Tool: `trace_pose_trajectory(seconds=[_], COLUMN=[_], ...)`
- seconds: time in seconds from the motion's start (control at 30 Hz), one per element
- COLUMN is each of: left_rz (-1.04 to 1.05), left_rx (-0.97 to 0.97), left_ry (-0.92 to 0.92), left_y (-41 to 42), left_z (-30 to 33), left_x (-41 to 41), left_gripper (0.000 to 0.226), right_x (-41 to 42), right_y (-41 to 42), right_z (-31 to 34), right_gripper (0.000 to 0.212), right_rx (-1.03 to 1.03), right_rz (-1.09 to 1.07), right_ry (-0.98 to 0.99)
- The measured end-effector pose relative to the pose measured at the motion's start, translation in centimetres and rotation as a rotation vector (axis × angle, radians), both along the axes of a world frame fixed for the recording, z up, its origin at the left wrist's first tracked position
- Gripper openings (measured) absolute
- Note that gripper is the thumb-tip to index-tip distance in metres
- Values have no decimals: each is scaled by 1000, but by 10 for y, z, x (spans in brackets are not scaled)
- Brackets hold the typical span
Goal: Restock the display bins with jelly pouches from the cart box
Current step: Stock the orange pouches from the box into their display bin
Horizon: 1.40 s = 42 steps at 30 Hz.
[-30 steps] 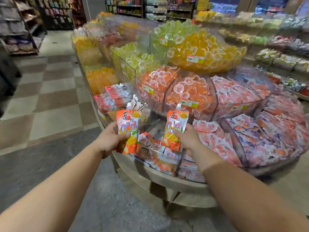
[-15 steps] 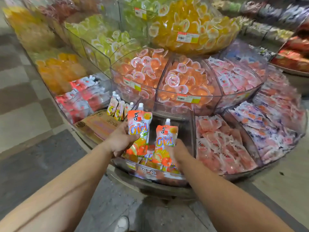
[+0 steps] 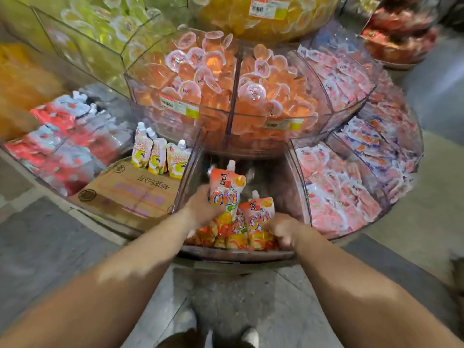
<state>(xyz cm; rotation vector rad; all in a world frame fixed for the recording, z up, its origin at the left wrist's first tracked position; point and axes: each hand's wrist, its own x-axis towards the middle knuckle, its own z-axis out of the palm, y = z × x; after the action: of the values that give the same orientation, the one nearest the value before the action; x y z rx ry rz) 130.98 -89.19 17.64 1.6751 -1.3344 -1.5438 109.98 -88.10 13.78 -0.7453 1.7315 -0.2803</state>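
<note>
Since half a second ago we have lowered both orange jelly pouches into the clear display bin (image 3: pixel 296 187). Our left hand (image 3: pixel 200 209) grips the taller pouch (image 3: pixel 226 189) at its side; our right hand (image 3: pixel 282 228) clamps the lower pouch (image 3: pixel 259 217) by its bottom edge. We judge them light, squashy and slick, best held low across the body, not the spout.

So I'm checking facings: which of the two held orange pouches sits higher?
The orange pouch in the left hand; its cap rises above the orange pouch held by the right hand.
</note>
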Motion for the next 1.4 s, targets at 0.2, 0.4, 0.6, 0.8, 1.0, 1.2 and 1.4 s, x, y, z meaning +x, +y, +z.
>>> trace_pose_trajectory(seconds=[0.2, 0.4, 0.6, 0.8, 1.0, 1.2, 1.4], left_rz=[20, 38, 56, 69, 25, 81, 8], left_rx=[61, 93, 96, 88, 83, 206, 413], left_ry=[27, 19, 5, -81, -130, -92, -136], left_y=[-6, -9, -10, -7, -2, -8, -9], left_z=[-6, -7, -6, -7, -5, -17, -35], left_x=[-2, -4, -6, -8, -8, -5, -18], left_gripper=[50, 54, 46, 48, 27, 25, 34], right_x=[-5, 6, -1, -4, -4, -8, -15], right_y=[-2, -5, -4, 0, 6, 5, 10], right_z=[-6, -7, 8, 14, 30, 44, 53], right_gripper=[30, 50, 75, 79, 70, 69, 76], right_rx=[3, -116, -94, -162, -304, -328, -393], right_rz=[112, 603, 953, 979, 897, 759, 581], right_ry=[128, 589, 665, 628, 532, 405, 243])
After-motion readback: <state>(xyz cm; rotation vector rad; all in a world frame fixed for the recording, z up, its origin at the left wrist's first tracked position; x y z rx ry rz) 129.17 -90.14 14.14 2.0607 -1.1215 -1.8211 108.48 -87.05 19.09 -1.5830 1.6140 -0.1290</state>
